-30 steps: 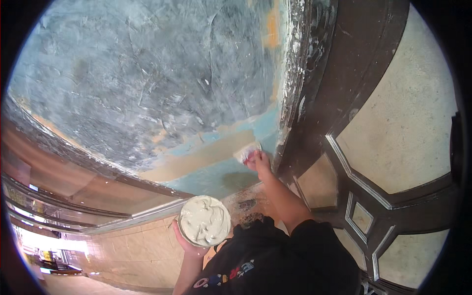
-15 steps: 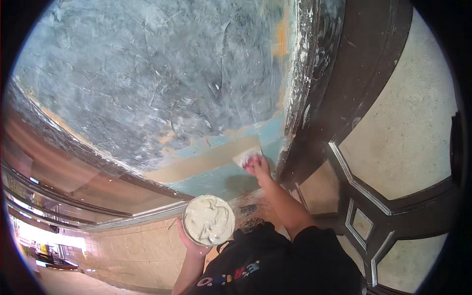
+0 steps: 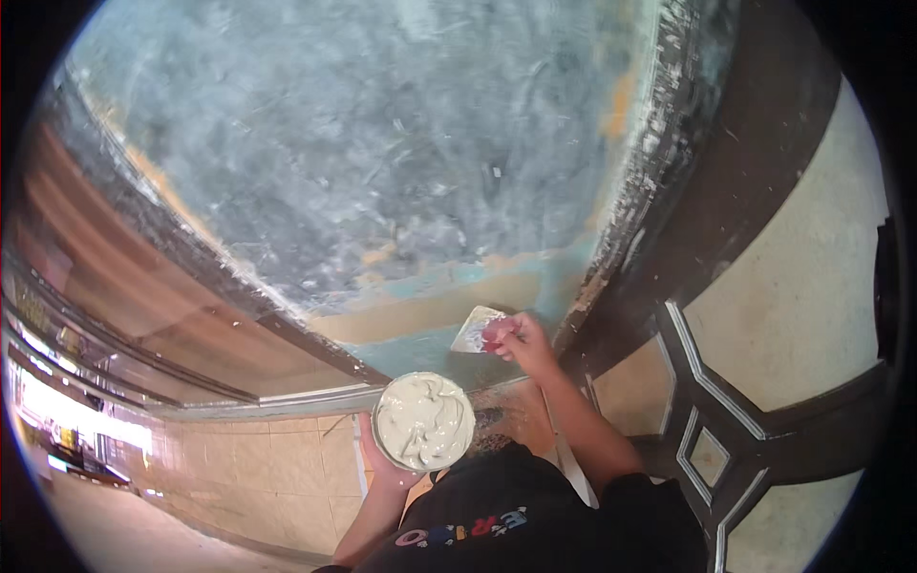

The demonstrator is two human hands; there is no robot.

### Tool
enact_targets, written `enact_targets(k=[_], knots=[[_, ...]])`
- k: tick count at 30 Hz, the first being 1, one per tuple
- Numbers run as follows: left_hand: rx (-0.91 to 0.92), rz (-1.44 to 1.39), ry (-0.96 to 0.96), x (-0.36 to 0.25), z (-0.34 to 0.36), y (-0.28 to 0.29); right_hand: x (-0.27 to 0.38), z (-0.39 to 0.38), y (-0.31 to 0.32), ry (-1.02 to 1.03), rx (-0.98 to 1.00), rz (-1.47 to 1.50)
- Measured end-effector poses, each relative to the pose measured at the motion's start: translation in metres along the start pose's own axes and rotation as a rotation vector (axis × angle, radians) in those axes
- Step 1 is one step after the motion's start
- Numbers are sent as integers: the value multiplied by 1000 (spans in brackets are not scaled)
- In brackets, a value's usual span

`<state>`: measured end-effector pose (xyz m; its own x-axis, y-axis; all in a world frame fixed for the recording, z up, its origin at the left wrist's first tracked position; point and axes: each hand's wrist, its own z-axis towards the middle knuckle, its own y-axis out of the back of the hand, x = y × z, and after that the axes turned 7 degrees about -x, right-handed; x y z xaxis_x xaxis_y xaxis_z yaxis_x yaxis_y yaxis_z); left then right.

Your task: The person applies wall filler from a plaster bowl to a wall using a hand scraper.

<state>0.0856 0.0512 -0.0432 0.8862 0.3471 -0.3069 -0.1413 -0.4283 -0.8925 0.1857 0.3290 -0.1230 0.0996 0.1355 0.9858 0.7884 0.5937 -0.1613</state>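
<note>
My left hand (image 3: 384, 470) is closed around the near left side of a round tub (image 3: 376, 441), holding it up in front of me. Thick, off-white filler (image 3: 424, 420) with swirled ridges fills the tub to near its rim. In my right hand (image 3: 527, 342) is a putty knife (image 3: 476, 330), gripped by its red handle. Its blade, smeared with pale filler, points left and seems to be off the wall. Beyond it, a smooth beige band (image 3: 411, 315) of filler runs across the blue-green lower part of the wall panel (image 3: 401, 162).
Dark, scuffed wooden frames border the panel on the left (image 3: 277, 325) and right (image 3: 650, 191). Further right is a dark wooden lattice (image 3: 783, 418) with pale panels and silvery trim. Beige tiles (image 3: 258, 468) lie at lower left, near a bright opening.
The putty knife has come away from the right end of the beige band and turned leftward, nearer the tub. The view has shifted, so the wall appears further right.
</note>
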Motion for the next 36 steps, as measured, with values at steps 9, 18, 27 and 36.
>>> enact_targets(k=[9,18,27,36], knots=[[74,-105,-22,-32,-3,-2,134,-34,-38,304,154,-217],[172,-205,16,-59,-4,-21,199,-52,-91,1048,380,-881],[94,-8,-74,-72,-1,-31,213,-55,-118,1300,276,-1171],[166,-15,-28,-67,5,-19,190,-62,-144,1391,164,-1150]])
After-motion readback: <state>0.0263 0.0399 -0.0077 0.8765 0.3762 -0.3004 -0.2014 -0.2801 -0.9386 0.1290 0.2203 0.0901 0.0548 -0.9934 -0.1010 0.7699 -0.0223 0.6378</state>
